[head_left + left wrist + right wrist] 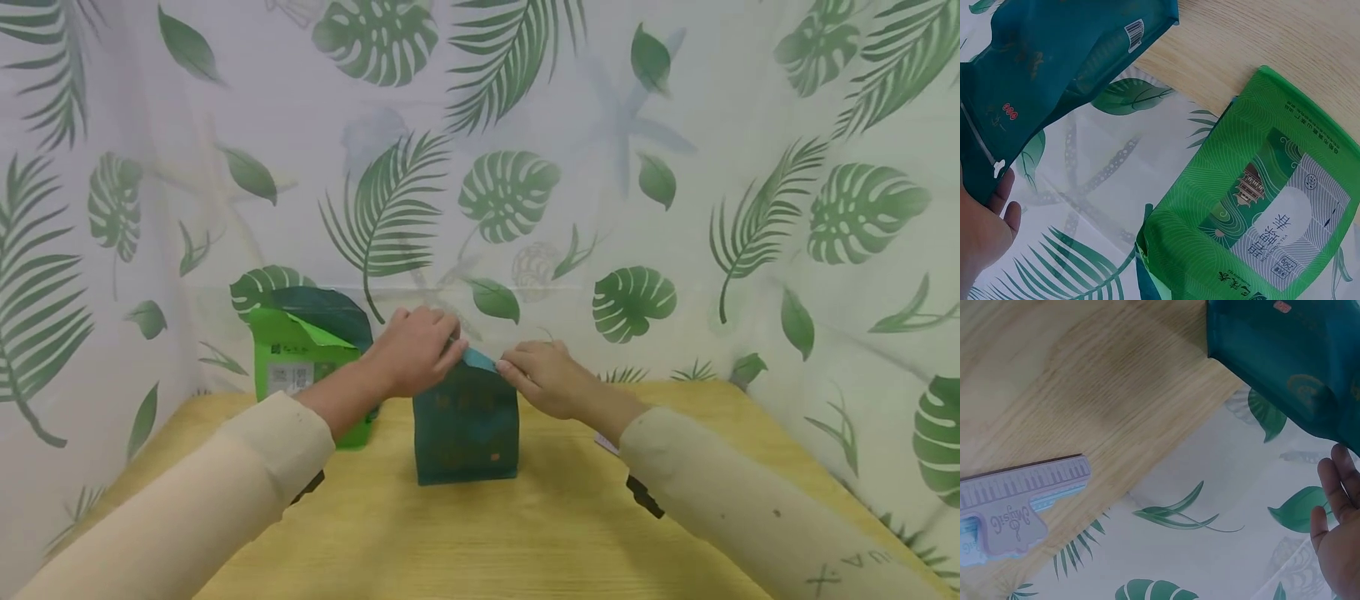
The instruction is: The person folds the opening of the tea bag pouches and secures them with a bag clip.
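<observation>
A teal pouch (465, 433) with a flat bottom stands upright on the table, mid-view from the head. My left hand (420, 350) pinches the left end of its top edge, and my right hand (547, 375) pinches the right end. Between them the top edge shows as a light blue strip (478, 359). In the left wrist view, fingers and thumb lie at the pouch's top corner, beside a small white torn spot (999, 167). The right wrist view has the right fingertips (1339, 453) right at the pouch's edge.
On the left of the table stands a bright green pouch (300, 354), with a dark teal pouch (322, 304) behind it. Purple and blue clip-like pieces (1016, 506) with piano keys and "Music" printed on them lie on the right. A leaf-patterned curtain (555, 108) hangs behind.
</observation>
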`<state>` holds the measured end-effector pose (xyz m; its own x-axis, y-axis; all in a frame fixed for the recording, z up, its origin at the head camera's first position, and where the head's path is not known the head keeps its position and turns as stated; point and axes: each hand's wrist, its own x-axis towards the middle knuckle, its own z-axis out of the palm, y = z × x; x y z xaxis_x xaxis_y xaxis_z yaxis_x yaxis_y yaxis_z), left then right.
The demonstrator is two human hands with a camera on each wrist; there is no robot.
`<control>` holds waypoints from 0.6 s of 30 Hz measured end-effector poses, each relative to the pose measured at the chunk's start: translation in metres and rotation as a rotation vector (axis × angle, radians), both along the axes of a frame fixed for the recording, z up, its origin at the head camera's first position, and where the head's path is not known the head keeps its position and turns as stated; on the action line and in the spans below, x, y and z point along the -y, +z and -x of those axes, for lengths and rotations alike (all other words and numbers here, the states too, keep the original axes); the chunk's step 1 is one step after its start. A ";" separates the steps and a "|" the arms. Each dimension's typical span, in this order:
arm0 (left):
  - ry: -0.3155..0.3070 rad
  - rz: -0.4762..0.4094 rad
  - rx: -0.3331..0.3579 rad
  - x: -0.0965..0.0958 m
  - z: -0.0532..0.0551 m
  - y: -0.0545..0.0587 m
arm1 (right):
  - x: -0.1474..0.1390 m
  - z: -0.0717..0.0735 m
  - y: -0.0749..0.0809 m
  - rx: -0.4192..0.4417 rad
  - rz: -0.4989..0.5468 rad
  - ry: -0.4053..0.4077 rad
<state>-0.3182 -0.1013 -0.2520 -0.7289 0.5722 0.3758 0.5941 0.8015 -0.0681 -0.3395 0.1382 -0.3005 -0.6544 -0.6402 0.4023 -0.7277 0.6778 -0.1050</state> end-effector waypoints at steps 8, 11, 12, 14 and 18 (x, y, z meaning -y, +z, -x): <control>-0.008 0.107 -0.028 0.000 0.003 0.006 | -0.001 0.006 -0.002 -0.162 -0.002 0.069; -0.008 0.120 -0.017 0.000 0.003 0.007 | 0.002 0.009 -0.003 -0.256 -0.011 0.097; -0.011 0.119 -0.015 -0.001 0.003 0.006 | 0.003 0.010 -0.004 -0.279 -0.013 0.109; -0.021 0.112 -0.002 -0.001 0.003 0.003 | 0.004 0.009 -0.006 -0.320 -0.013 0.135; -0.058 0.072 0.004 0.002 0.005 0.000 | 0.004 0.009 -0.004 -0.341 -0.043 0.162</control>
<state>-0.3236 -0.1028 -0.2520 -0.6954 0.6386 0.3295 0.6394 0.7592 -0.1220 -0.3482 0.1346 -0.3043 -0.3766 -0.7455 0.5499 -0.8142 0.5495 0.1875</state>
